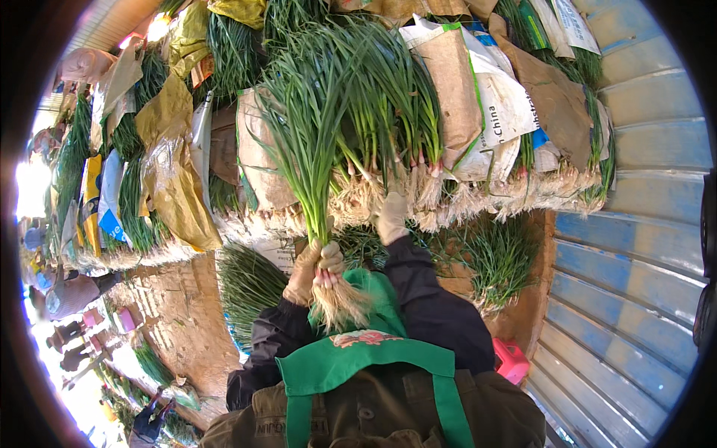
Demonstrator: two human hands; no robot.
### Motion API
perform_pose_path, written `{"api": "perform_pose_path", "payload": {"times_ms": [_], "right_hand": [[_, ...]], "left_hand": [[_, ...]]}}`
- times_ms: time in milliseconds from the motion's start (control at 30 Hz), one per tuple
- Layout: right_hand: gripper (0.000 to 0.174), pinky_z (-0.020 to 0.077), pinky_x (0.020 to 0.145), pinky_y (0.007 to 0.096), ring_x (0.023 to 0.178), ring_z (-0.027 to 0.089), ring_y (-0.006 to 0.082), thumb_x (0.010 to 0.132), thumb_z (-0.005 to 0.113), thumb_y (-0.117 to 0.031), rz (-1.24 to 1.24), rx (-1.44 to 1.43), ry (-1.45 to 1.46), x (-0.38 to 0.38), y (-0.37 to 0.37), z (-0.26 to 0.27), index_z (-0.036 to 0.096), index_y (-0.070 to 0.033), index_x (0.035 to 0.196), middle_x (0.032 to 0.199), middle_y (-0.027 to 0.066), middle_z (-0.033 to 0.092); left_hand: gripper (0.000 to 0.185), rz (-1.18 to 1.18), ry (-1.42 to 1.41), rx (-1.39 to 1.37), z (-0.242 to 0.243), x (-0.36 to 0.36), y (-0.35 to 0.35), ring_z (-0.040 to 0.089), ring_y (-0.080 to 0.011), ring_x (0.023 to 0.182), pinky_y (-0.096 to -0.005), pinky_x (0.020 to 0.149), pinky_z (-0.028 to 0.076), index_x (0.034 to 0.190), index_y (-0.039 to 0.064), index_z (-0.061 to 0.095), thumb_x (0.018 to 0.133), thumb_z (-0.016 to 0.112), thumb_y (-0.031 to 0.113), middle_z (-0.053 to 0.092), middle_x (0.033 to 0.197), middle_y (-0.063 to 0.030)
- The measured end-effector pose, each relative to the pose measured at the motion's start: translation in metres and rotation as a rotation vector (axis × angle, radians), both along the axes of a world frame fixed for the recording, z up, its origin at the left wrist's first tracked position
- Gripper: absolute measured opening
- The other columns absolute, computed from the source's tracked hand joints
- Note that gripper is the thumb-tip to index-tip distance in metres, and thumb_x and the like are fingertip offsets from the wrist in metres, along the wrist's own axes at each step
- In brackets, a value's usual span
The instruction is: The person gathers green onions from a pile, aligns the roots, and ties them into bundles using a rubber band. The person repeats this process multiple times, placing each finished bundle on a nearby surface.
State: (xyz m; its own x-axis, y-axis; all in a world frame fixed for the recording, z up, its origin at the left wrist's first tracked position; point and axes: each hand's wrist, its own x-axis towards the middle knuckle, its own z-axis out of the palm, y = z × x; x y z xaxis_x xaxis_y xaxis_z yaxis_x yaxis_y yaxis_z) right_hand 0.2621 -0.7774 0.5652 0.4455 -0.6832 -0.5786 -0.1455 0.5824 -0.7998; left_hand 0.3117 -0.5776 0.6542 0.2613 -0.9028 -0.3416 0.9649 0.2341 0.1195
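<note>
My left hand [315,267], in a pale work glove, is closed around a bunch of spring onions or green garlic [318,185]. The long green leaves point up and away from me. Pinkish-white bulbs and a beard of pale roots [339,302] stick out below the fist, in front of my green apron [364,358]. My right hand [391,218], also gloved, reaches to the root ends of loose plants [386,129] on the pile ahead. Its fingertips are among roots and stems, so whether they grip a plant is hidden.
Bundles wrapped in woven sacks [455,95] fill the stack, roots facing me. More greens lie on the floor at left [249,291] and right [501,263]. A corrugated metal wall [627,280] bounds the right, near a pink plastic jug [510,361]. Other people [75,297] are at far left.
</note>
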Motion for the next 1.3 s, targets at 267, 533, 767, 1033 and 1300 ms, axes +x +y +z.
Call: {"api": "perform_pose_path", "payload": {"times_ms": [267, 533, 767, 1033, 1300], "right_hand": [[0.046, 0.0410, 0.099, 0.0357, 0.116, 0.052, 0.0282, 0.088, 0.058, -0.032, 1.086, -0.659, 0.054, -0.003, 0.031, 0.053, 0.052, -0.010, 0.128, 0.125, 0.0142, 0.054], [0.027, 0.0487, 0.073, 0.0337, 0.083, 0.061, 0.0266, 0.072, 0.068, -0.025, 1.098, -1.128, -0.289, 0.008, 0.044, 0.042, 0.070, -0.013, 0.096, 0.092, 0.0034, 0.065], [0.021, 0.0507, 0.062, 0.0352, 0.062, 0.063, 0.0213, 0.081, 0.066, -0.024, 0.340, -0.119, 0.033, -0.005, 0.050, 0.006, 0.070, -0.004, 0.077, 0.071, 0.0110, 0.067], [0.045, 0.0461, 0.086, 0.0354, 0.094, 0.058, 0.0197, 0.082, 0.064, -0.036, 0.999, -1.367, 0.142, -0.009, 0.035, 0.073, 0.059, -0.013, 0.120, 0.104, 0.0070, 0.064], [0.031, 0.0492, 0.066, 0.0340, 0.074, 0.061, 0.0180, 0.087, 0.062, -0.035, 0.773, -0.002, -0.207, -0.024, 0.047, 0.064, 0.063, -0.004, 0.094, 0.084, 0.0053, 0.065]], "left_hand": [[0.040, -0.080, 0.031, 0.107, -0.028, 0.007, 0.017, 0.040, -0.0096, 0.061, -0.0247, 0.061, 0.037, 0.087, 0.005, 0.051, 0.090, 0.055, 0.044, 0.041, 0.062, 0.0046], [0.040, -0.147, 0.162, 0.078, -0.046, 0.014, 0.024, 0.039, -0.0074, 0.060, -0.0221, 0.060, 0.037, 0.090, 0.003, 0.053, 0.091, 0.054, 0.044, 0.041, 0.062, 0.0050], [0.028, -0.064, -0.216, 0.353, -0.009, 0.010, 0.002, 0.047, -0.0106, 0.054, -0.0241, 0.049, 0.041, 0.085, 0.006, 0.053, 0.093, 0.056, 0.033, 0.051, 0.063, 0.0001], [0.052, -0.114, -0.683, 0.683, -0.020, -0.005, -0.009, 0.045, -0.0063, 0.040, -0.0171, 0.033, 0.037, 0.133, 0.010, 0.030, 0.089, 0.057, 0.006, 0.056, 0.083, -0.0025], [0.050, -0.210, -0.606, 0.661, -0.042, -0.007, -0.010, 0.047, -0.0067, 0.042, -0.0178, 0.036, 0.039, 0.133, 0.012, 0.033, 0.089, 0.051, 0.000, 0.057, 0.076, -0.0021]]}}
